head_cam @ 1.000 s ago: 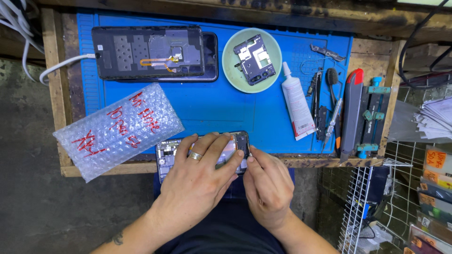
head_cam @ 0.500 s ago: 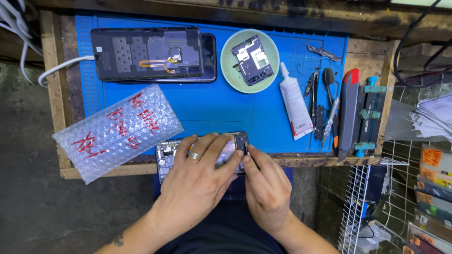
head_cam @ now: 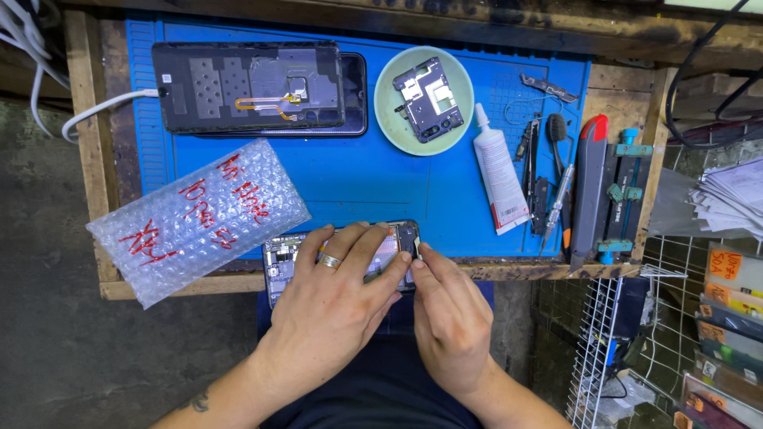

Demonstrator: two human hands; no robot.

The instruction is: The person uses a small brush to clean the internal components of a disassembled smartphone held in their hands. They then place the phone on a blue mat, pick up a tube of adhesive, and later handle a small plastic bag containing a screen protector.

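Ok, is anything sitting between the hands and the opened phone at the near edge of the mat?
Nothing visible does. The left hand lies flat across the opened phone with exposed circuit board, and the right hand has fingertips at its right end. The clear bubble-wrap bag with red writing lies beside it to the left.

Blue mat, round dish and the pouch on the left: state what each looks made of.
Blue mat: probably silicone, matte with moulded ridges. Round dish: pale green, smooth, plastic or ceramic; unclear. Pouch: clear bubble-wrap plastic, its air cells visible, red marker writing on it.
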